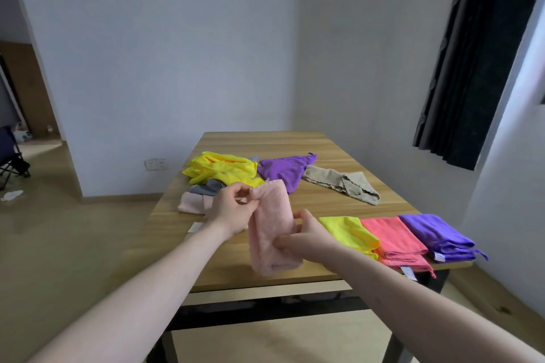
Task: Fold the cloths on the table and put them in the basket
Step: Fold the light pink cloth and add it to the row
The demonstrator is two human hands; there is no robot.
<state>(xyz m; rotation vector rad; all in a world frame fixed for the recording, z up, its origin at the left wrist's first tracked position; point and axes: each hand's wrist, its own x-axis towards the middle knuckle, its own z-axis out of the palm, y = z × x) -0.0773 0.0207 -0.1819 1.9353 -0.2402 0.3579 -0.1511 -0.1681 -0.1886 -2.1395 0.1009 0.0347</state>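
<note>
Holding pink cloth point(271, 227), left hand point(230, 209), right hand point(306, 237)

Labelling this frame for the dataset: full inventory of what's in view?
pink cloth: 1, pale pink, held above table's near edge
folded cloths: 3, yellow, coral, purple, row at near right
loose cloths: yellow, purple, beige, grey, pale pink, far half
table: 1, wood top
curtain: 1, dark, right
folding chair: 1, dark, far left
basket: none in view
left hand: pinches pink cloth's top
right hand: grips its lower part
</note>
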